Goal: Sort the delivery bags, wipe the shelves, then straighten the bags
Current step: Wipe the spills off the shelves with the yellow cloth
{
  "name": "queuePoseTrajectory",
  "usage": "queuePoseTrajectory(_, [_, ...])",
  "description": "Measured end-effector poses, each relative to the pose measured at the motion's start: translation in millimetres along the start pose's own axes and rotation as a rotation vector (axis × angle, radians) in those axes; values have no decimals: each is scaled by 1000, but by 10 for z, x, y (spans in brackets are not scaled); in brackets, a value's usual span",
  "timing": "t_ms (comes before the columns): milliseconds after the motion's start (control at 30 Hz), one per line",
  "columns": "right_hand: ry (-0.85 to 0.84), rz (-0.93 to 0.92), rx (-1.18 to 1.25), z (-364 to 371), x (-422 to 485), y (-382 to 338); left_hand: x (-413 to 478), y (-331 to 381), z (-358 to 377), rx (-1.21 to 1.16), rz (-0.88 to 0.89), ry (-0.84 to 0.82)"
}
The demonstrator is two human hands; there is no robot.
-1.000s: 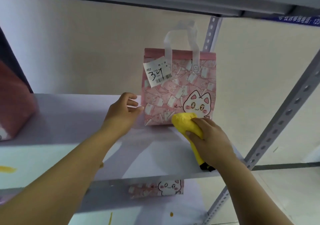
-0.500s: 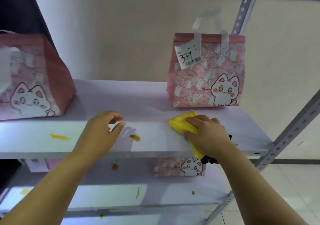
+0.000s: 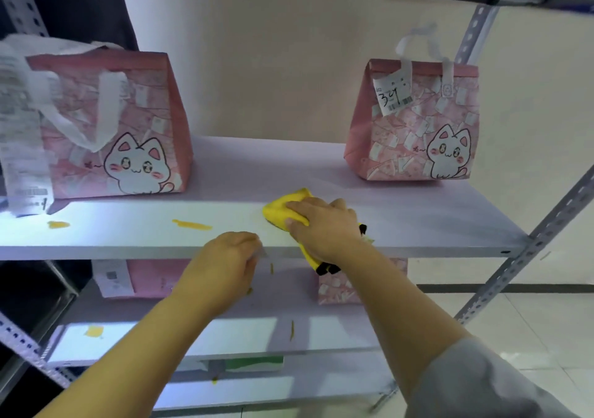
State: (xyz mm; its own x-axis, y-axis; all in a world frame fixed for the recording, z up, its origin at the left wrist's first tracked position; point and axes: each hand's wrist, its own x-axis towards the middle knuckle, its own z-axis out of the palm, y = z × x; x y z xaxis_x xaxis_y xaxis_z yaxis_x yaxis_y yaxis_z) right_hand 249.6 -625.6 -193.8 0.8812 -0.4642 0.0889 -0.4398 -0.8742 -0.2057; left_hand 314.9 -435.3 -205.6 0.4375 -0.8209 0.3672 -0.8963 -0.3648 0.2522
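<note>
Two pink cat-print delivery bags stand on a white shelf (image 3: 418, 225): one bag (image 3: 109, 128) at the left with a long receipt, one bag (image 3: 414, 122) at the right with a tag marked 34. My right hand (image 3: 324, 228) presses a yellow cloth (image 3: 283, 208) flat on the shelf between them. My left hand (image 3: 225, 266) rests curled at the shelf's front edge, holding nothing. Yellow stains (image 3: 193, 225) mark the shelf to the left of the cloth.
A lower shelf (image 3: 199, 337) carries more yellow stains and two more pink bags (image 3: 148, 278), partly hidden by my arms. Perforated grey uprights (image 3: 527, 250) frame the rack at right and left. A wall stands behind; tiled floor lies at the right.
The view has swung left, showing the left bag fully. My right hand has slid the cloth leftward along the shelf. My left hand has drawn back to the front edge.
</note>
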Motion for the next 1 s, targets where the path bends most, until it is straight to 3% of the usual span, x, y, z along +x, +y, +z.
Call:
queuePoseTrajectory(167, [64, -23, -77, 40, -174, 124, -105, -59, 80, 46, 16, -4])
queuePoseTrajectory(333, [87, 228, -176, -104, -252, 611, -107, -140, 127, -22, 1, -10])
queuePoseTrajectory(433, [72, 268, -193, -83, -124, 477, -111, -145, 137, -41, -32, 7])
queuePoseTrajectory(600, [47, 43, -154, 67, -53, -19, -126, -77, 99, -23, -25, 49])
queuePoseTrajectory(767, [-24, -187, -39, -1, -174, 239, -108, -84, 99, -62, -68, 13])
queuePoseTrajectory(1000, [-103, -132, -43, -115, 366, 579, -5, -128, 8, -62, -28, -3])
